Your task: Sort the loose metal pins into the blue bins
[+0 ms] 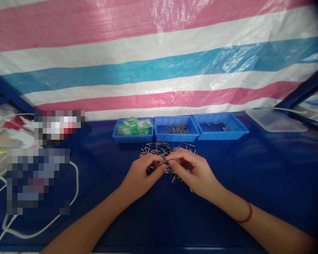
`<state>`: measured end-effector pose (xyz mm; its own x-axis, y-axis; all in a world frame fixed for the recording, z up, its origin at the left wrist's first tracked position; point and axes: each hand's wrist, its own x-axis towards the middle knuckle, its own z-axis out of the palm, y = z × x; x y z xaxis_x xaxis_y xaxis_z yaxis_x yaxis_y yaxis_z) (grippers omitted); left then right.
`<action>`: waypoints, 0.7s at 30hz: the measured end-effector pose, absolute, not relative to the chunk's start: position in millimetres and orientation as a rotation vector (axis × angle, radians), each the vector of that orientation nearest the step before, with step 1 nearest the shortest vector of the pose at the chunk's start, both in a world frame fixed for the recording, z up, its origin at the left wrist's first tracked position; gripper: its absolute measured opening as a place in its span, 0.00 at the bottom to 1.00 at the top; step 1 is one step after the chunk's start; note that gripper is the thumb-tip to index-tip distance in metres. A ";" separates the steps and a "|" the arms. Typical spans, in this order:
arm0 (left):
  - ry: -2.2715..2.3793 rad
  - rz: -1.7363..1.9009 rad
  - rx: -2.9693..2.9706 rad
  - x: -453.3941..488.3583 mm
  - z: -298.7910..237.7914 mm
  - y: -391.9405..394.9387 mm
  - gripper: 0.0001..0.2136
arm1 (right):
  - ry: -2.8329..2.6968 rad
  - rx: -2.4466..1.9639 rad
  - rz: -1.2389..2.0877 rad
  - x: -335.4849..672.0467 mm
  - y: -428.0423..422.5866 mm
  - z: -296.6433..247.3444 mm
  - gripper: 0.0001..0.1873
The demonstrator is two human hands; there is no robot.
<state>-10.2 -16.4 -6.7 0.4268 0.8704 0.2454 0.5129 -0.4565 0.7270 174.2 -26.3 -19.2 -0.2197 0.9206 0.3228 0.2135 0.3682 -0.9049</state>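
Note:
My left hand (144, 173) and my right hand (192, 169) meet over a loose pile of small metal pins (159, 149) on the dark blue table. The fingers of both hands are pinched together on one thin metal pin (166, 162) held between them. A red string circles my right wrist. More pins lie partly hidden under my fingers.
Three blue trays stand in a row behind the pile: the left one (134, 137) holds small green bags, the middle one (175, 135) metal pins, the right one (222, 133) a few pins. A clear plastic lid (275, 121) lies at the right. A white cable (74, 183) loops at the left.

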 end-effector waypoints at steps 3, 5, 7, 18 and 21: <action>1.163 0.873 2.108 -10.6 -6.9 -16.7 0.05 | -1.683 -1.032 0.944 174.7 -26.3 -18.6 0.08; 1.161 0.898 2.104 -11.0 -6.6 -17.0 0.05 | -1.686 -1.036 0.952 174.9 -26.3 -17.6 0.08; 1.168 0.932 2.102 -11.4 -6.0 -17.3 0.05 | -1.699 -1.045 0.941 175.0 -26.0 -17.0 0.08; 1.217 1.019 2.154 -13.5 -3.0 -17.7 0.06 | -1.890 -1.056 0.686 175.4 -23.1 -21.2 0.08; 1.266 0.971 2.200 -17.5 2.6 -15.0 0.08 | -1.682 -1.147 0.753 182.2 -16.6 -17.5 0.08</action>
<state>-17.5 -15.0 2.6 0.3411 0.8680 0.3609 0.5740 -0.4963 0.6513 182.2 -16.6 -17.5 -0.1278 0.9270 0.3526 0.3548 0.3748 -0.8565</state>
